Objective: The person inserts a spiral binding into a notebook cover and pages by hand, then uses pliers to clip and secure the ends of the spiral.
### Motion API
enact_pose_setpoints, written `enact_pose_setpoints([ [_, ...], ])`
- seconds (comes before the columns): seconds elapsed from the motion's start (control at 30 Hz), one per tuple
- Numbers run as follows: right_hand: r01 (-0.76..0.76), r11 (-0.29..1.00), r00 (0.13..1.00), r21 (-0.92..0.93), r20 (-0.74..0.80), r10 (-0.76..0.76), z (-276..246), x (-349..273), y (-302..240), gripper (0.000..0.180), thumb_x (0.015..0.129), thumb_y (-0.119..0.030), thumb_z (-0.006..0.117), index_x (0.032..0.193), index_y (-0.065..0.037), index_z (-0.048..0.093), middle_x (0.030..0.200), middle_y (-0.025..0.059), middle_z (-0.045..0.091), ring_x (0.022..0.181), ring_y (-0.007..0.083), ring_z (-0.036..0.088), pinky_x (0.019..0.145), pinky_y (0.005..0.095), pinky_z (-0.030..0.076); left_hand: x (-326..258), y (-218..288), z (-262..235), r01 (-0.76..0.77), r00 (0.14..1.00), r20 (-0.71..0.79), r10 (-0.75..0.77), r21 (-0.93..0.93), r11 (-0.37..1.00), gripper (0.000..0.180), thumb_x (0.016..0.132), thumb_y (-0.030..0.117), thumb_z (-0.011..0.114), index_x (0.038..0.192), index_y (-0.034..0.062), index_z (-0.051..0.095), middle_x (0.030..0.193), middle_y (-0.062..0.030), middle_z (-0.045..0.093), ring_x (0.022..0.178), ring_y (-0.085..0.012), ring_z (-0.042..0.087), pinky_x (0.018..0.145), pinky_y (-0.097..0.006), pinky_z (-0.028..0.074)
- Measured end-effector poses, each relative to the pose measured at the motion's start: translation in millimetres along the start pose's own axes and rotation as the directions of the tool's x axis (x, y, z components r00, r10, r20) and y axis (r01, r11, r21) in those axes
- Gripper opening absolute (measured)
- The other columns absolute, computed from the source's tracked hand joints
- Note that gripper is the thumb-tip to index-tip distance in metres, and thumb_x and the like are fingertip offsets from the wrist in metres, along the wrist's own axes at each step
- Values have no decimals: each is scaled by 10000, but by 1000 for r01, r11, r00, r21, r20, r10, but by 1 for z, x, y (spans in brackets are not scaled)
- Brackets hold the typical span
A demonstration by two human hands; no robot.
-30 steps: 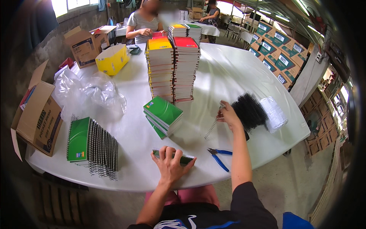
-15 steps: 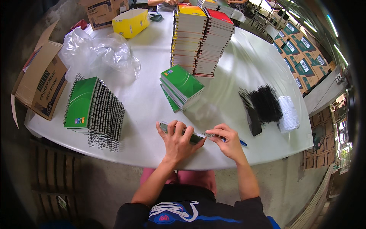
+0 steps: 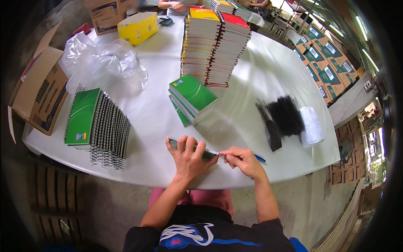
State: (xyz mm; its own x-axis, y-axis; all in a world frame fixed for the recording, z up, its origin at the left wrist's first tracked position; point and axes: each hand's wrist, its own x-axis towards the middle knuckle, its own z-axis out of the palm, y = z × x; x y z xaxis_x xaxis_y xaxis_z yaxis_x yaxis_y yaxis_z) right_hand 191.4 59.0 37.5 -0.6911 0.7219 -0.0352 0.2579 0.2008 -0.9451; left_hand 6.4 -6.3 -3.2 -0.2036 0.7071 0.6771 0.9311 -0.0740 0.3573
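My left hand [image 3: 187, 161] is closed around a small green notebook [image 3: 208, 155], held on its edge near the front of the table. At the notebook's right end, the fingertips of my right hand [image 3: 247, 163] pinch a thin spiral wire coil [image 3: 222, 156], mostly hidden by the fingers. A blue pen [image 3: 260, 158] lies just beyond my right hand. Past both hands sits a short pile of green notebooks [image 3: 195, 95]. To the left, a row of green notebooks with dark spiral bindings [image 3: 84, 113] leans together, loose coil ends sticking out.
Black spiral coils [image 3: 286, 113] lie at right beside a white bundle [image 3: 311, 127]. Tall stacks of yellow [image 3: 197, 46] and red notebooks [image 3: 231, 50] stand at the back. Clear plastic [image 3: 105, 63], a yellow box [image 3: 138, 28] and an open carton [image 3: 46, 94] occupy the left. Another person's hand [image 3: 178, 6] shows behind.
My right hand has come in closer to the notebook's end, and less of the coil shows between them. The whole view has shifted slightly. My left hand keeps its hold.
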Motion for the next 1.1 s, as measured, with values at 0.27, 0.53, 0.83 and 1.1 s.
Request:
enact_pose_setpoints([
  [0.27, 221, 912, 934, -347, -194, -300, 21, 4, -20, 256, 895, -105, 589, 1149, -79, 597, 759, 43, 601, 617, 85, 522, 548, 234, 434, -2, -12, -9, -55, 995, 89, 51, 38, 998, 466, 590, 496, 785, 854, 172, 581, 899, -15, 494, 959, -214, 476, 899, -521, 247],
  [0.53, -127, 831, 985, -542, -168, 41, -10, 6, -13, 351, 876, -184, 583, 1218, -121, 533, 901, 151, 607, 822, 280, 594, 717, 377, 473, -1, -15, -13, -71, 986, 150, 74, -26, 997, 424, 596, 423, 803, 842, 145, 598, 957, -42, 485, 986, -254, 462, 921, -498, 274],
  [0.83, -562, 469, 648, -681, -715, -263, -99, -42, 95, 456, 837, -96, 573, 1280, -89, 466, 1122, 159, 573, 1008, 388, 539, 853, 407, 456, 14, -13, -24, -61, 986, 144, 86, -171, 983, 498, 523, 406, 838, 769, 71, 563, 1023, -98, 492, 1029, -324, 421, 909, -458, 331],
  [1.1, 328, 804, 932, 496, -310, -189, -14, -9, 29, 316, 732, 127, 525, 999, -19, 612, 981, 123, 667, 976, 217, 629, 910, 336, 477, 8, -20, -23, -93, 979, 157, 133, -241, 966, 533, 545, 478, 807, 753, 71, 533, 1004, -88, 483, 1023, -307, 433, 944, -517, 294],
])
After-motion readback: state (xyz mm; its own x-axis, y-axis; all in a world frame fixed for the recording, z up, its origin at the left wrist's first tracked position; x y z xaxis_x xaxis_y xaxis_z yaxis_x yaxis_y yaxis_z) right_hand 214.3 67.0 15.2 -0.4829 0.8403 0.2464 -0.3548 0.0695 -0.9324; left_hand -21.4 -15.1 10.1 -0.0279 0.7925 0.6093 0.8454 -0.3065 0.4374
